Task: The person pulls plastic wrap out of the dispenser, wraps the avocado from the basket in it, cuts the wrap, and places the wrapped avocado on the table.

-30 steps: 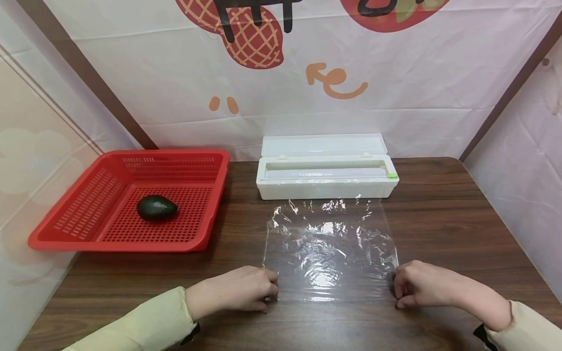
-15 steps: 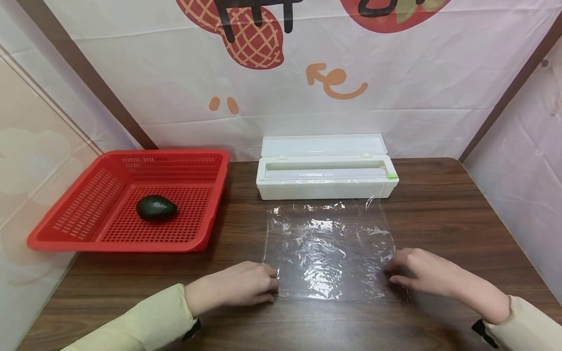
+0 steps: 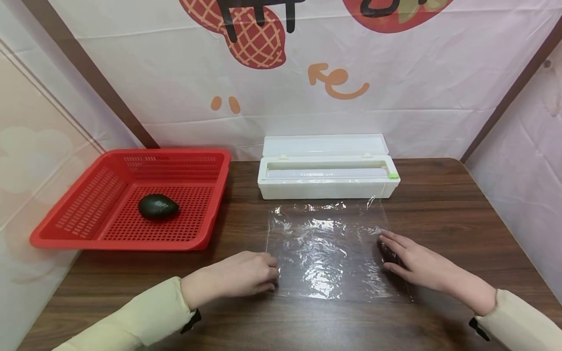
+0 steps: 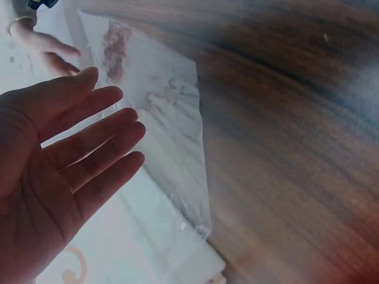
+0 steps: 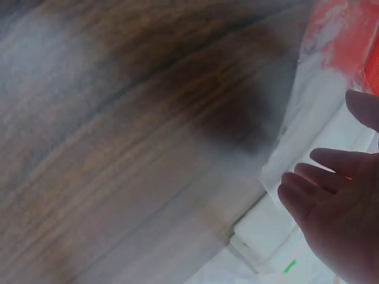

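Observation:
A sheet of cling film (image 3: 322,258) lies spread on the table, drawn toward me from a white dispenser box (image 3: 329,189) whose lid stands raised. My left hand (image 3: 239,275) is at the film's left edge, near its front corner. In the left wrist view its fingers (image 4: 98,139) are loosely extended and hold nothing. On the opposite side, my right hand (image 3: 417,261) has its fingertips at the film's right edge. The right wrist view shows the right fingers (image 5: 323,177) relaxed and apart, with nothing in the palm.
To the left stands a red plastic basket (image 3: 131,244) with a dark green avocado (image 3: 158,206) in it. The brown wooden table (image 3: 443,214) ends against a printed white cloth (image 3: 285,117) behind the box. More cloth hangs at both sides.
My right hand has let go of the film's front right corner and moved forward along that edge, its fingers straightening. My left hand has shifted slightly forward. The film now lies flatter.

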The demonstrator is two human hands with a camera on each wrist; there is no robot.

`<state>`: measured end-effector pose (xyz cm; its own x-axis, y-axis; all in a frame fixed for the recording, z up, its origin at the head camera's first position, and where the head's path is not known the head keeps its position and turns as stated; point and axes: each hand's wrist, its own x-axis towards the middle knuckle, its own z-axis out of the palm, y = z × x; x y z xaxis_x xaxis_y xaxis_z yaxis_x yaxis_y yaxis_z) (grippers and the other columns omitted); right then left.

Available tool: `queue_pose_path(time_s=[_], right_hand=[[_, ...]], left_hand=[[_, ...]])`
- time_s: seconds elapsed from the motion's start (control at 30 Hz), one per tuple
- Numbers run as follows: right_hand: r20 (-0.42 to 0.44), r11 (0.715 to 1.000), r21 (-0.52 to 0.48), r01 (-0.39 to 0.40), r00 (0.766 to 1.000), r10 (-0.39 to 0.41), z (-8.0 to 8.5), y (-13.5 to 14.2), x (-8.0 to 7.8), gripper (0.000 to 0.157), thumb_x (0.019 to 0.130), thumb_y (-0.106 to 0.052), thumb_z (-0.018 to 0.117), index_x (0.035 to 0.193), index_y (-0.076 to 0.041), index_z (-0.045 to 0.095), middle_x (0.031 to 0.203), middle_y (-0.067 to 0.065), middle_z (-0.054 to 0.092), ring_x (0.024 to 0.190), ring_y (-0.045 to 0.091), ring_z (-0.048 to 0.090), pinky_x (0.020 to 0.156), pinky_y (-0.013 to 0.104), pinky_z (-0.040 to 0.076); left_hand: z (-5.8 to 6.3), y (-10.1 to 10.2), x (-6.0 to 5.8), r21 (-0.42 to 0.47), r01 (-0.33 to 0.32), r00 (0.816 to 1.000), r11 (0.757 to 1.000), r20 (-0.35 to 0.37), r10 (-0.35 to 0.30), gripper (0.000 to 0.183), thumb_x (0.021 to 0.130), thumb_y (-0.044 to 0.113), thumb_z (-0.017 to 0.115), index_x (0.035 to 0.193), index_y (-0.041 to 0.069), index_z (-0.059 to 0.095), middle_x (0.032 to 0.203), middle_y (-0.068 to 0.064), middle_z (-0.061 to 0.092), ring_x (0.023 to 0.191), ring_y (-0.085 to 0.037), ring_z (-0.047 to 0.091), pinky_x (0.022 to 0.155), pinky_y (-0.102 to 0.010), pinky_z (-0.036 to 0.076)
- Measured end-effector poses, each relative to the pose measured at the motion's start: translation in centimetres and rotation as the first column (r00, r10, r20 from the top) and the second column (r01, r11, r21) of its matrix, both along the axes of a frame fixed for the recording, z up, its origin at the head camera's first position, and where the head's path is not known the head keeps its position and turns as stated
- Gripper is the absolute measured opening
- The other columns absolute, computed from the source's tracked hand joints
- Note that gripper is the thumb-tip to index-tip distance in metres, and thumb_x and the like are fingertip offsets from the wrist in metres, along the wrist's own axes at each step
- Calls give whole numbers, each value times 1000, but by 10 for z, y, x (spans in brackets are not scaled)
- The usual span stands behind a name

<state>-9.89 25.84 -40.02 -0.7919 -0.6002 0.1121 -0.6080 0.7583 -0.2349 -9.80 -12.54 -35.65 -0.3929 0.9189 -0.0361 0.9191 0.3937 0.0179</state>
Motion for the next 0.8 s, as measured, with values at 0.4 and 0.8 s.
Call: queue_pose_path(time_s=[0.4,0.8], right_hand=[[65,997,63,42,997,-46,-14,1,2,60,85,-29,62,129,8,43,138,26,35,125,41,34,97,51,34],[98,996,60,61,993,-67,-21,1,4,62,86,-30,61,133,5,40,141,23,31,128,41,29,98,50,32]], left_hand=[[23,-1,-8,27,-34,998,999,-46,35,11,80,25,68,79,15,62,73,6,52,72,-9,54,57,-21,47],[45,-6,-16,87,-60,994,994,-86,68,16,77,20,71,86,9,64,79,2,59,72,-12,56,60,-23,49]])
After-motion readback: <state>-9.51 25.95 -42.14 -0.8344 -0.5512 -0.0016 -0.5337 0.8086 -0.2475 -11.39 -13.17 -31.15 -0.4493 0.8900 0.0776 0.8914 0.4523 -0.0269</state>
